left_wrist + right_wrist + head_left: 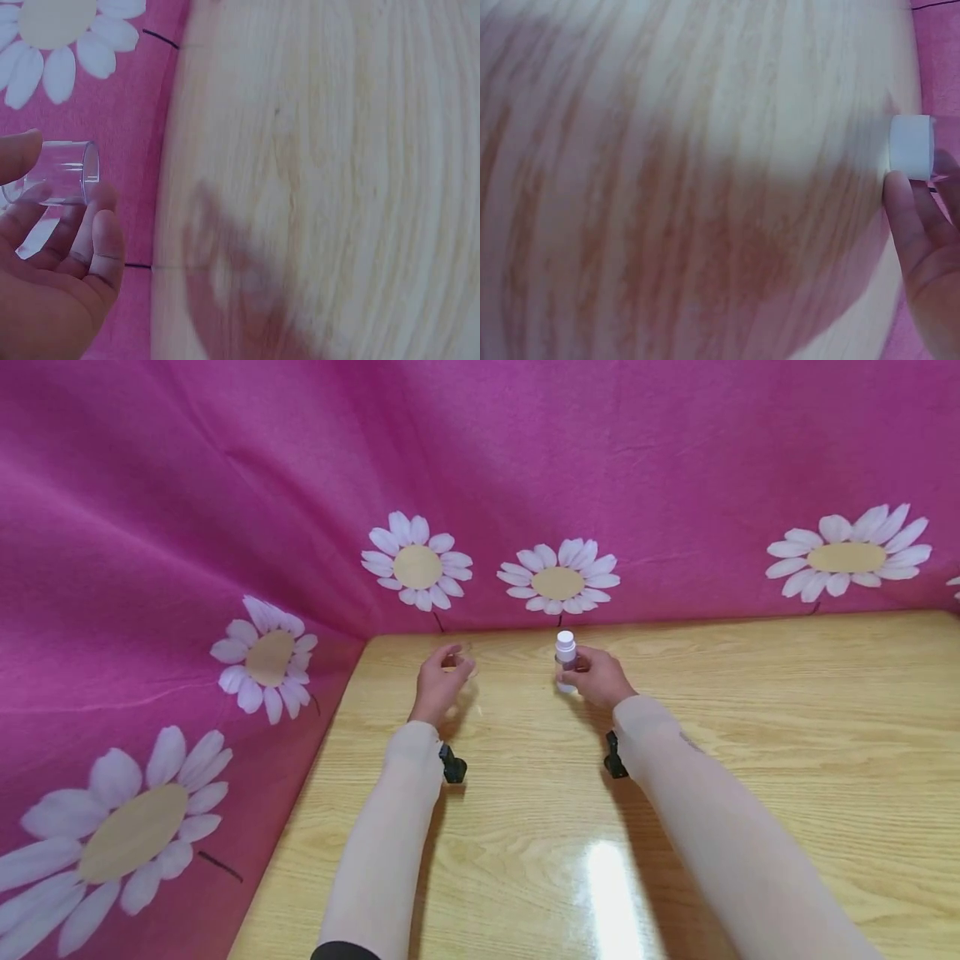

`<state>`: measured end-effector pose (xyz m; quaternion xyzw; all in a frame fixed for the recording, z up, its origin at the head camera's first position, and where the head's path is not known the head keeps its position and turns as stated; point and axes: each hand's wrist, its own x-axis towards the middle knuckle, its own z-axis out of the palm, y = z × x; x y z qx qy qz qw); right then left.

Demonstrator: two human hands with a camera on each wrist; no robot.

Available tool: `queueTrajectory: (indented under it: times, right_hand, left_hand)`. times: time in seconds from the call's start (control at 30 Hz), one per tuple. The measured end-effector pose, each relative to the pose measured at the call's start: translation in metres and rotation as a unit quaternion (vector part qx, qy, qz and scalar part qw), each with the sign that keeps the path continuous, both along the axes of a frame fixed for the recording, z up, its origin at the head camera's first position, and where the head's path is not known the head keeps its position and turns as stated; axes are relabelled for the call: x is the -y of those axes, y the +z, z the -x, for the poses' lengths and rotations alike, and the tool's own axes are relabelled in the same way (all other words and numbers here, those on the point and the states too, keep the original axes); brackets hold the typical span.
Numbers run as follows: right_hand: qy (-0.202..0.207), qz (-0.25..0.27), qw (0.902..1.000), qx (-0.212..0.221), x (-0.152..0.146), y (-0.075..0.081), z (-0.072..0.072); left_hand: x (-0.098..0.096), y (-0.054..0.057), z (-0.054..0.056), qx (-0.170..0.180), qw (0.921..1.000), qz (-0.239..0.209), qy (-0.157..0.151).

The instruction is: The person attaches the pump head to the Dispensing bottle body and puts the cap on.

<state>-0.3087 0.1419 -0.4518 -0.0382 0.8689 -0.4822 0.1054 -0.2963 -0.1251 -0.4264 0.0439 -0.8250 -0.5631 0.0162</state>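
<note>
My left hand (442, 683) pinches a clear, see-through plastic cap (66, 166) between thumb and fingers. The cap is a short open cylinder; in the left wrist view its rim faces right, away from the palm. Over to the right, my right hand (600, 678) grips a small white bottle (566, 645) around its middle. The bottle is upright with its white top showing, and the fingers hide part of its body. In the right wrist view its white end (910, 147) shows beside the fingertips. Whether the bottle touches the table cannot be told.
A light wood-grain table (517, 827) lies under both arms. Pink cloth (675, 460) with large white daisies hangs along the back and left edges. A small black camera (452, 765) is strapped at the left wrist, another (615, 757) at the right.
</note>
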Motion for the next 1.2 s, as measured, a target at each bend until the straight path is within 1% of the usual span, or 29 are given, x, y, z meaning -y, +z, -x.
queueTrajectory:
  times: [0.1, 0.23, 0.3, 0.47, 0.57, 0.8, 1.03, 1.2]
  right_hand:
    - [-0.005, 0.003, 1.0, -0.005, 0.001, -0.001, 0.0]
    - [-0.009, 0.003, 0.9999, -0.012, 0.002, -0.004, -0.001]
    - [-0.007, 0.003, 0.9999, -0.015, 0.003, -0.005, -0.001]
    - [0.001, 0.002, 0.9998, -0.022, 0.004, -0.006, -0.002]
    - [0.002, -0.006, 0.9996, -0.029, 0.003, -0.004, -0.001]
    - [0.006, -0.007, 0.9996, -0.027, 0.002, -0.003, 0.0]
    - [0.001, -0.008, 0.9998, -0.02, 0.001, -0.001, -0.001]
    - [-0.002, -0.008, 0.9998, -0.018, 0.001, 0.0, -0.003]
  left_hand:
    - [-0.004, -0.001, 0.001, 0.004, 0.9998, 0.015, -0.011]
    - [-0.007, -0.005, 0.001, 0.007, 0.9988, 0.039, -0.029]
    - [-0.007, -0.007, 0.001, 0.012, 0.9985, 0.044, -0.031]
    - [-0.012, -0.004, 0.001, 0.014, 0.9991, 0.03, -0.025]
    - [-0.016, -0.002, 0.004, 0.008, 0.9994, 0.019, -0.026]
    - [-0.021, -0.002, 0.008, 0.006, 0.9995, 0.025, -0.018]
    - [-0.027, 0.005, 0.011, -0.001, 0.9994, 0.028, -0.021]
    - [-0.03, 0.009, 0.01, -0.007, 0.9998, 0.017, -0.003]
